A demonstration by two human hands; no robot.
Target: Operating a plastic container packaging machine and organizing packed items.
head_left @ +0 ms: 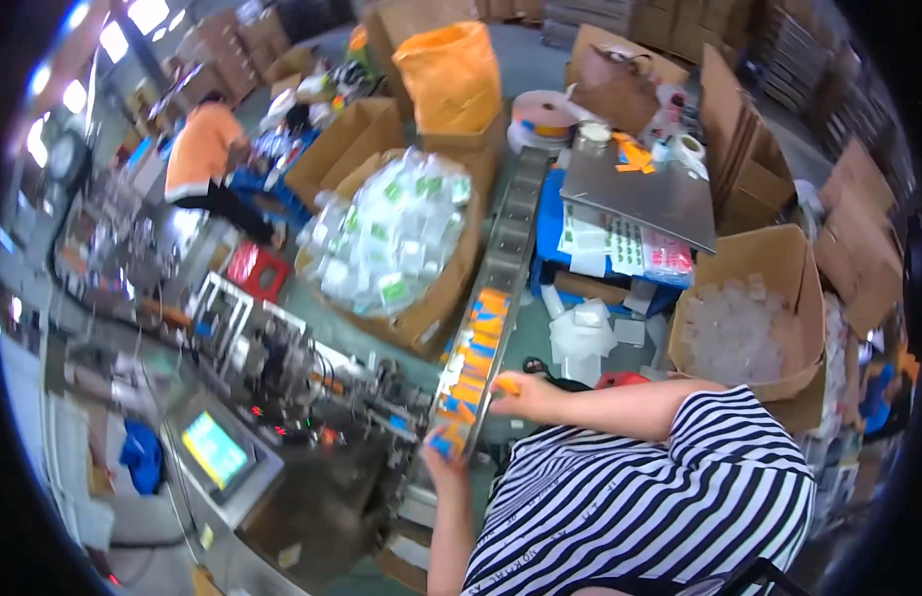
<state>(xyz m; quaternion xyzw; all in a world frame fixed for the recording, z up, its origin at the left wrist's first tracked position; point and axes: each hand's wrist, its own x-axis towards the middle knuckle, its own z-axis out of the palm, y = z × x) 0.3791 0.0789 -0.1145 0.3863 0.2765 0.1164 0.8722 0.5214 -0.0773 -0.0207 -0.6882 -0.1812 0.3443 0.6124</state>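
Note:
A narrow metal conveyor channel (511, 219) runs away from me. Its near stretch carries a row of small orange-and-blue pieces (468, 366), too blurred for me to tell their kind. At the near end, my left hand (447, 459) has its fingers closed about a small blue piece (440, 444). Just right of the channel, my right hand (528, 396) pinches a small orange piece (505, 385). That forearm reaches in from the right, above my striped shirt.
Left of the channel stands a large carton (449, 316) of clear bags with green-marked contents. A machine with a lit screen (214, 449) is at lower left. On the right are a metal-topped table (630, 194) and a carton (808, 298) of translucent pieces. A person in orange (203, 149) bends over farther back.

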